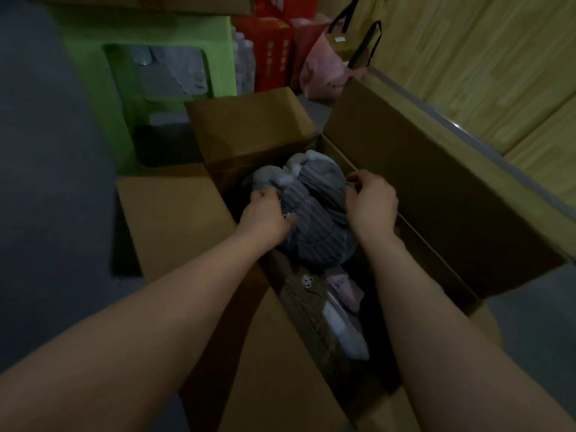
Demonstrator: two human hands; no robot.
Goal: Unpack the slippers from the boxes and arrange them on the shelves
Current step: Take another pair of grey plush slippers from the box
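A bundle of grey slippers [314, 210], ribbed plush with pale fleecy trim at its far end, sits in the far half of the open cardboard box [436, 188], raised above the rest of the contents. Both hands grasp it. The left hand [265, 215] clutches the bundle's left side, near the box's left wall, with its fingers curled into the fabric and the thumb pressed on top. The right hand [372, 202] holds the right side, close to the box's right wall, with its fingers bent and pinching the upper edge of the plush. The left fingertips are buried in the fabric and hidden. How many slippers make up the bundle cannot be told in the dim, soft picture.

Nearer the box's near end lie a brown slipper [307, 299] with a small white face on it and, just beside it to the right, a pink slipper [343, 286]. White fleece shows below them. The box's bottom is dark and unreadable. The box's four flaps are folded outward, and the near flap is cut off by the lower edge of the view.

Beyond the far flap stands a green plastic stool [93, 88], with red cartons [271, 54] and a pink bag [321, 70] with dark handles to its right. Yellow wood panelling [483, 57] runs along the right, and the floor [46, 182] is grey.
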